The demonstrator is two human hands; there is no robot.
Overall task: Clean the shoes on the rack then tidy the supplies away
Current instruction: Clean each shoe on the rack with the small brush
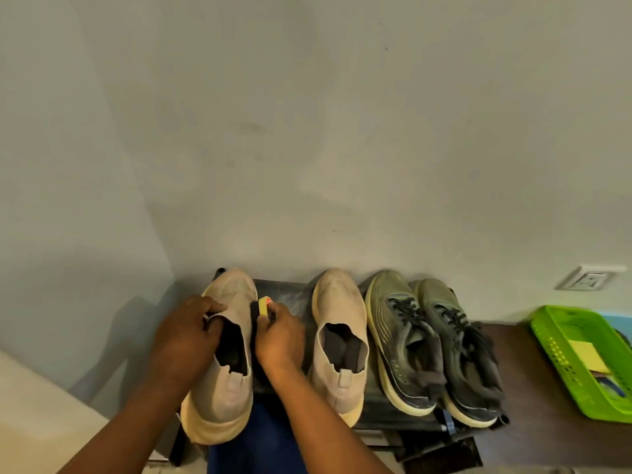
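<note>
Gripping beige shoe [222, 357] collar, left hand [186, 340] fingers curled; right hand [278, 336] pinches yellow brush [264, 305] against it. Four shoes on rack [284, 292].

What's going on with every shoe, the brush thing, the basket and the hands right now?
Left beige knit slip-on shoe: held up, tilted.
Right beige knit slip-on shoe: resting on rack, untouched.
Pair of olive-grey laced sneakers: side by side on rack.
Small yellow brush: pressed against the held shoe's side.
Green plastic basket: holds supplies.
Left hand: grips shoe collar.
Right hand: grips brush.
</note>
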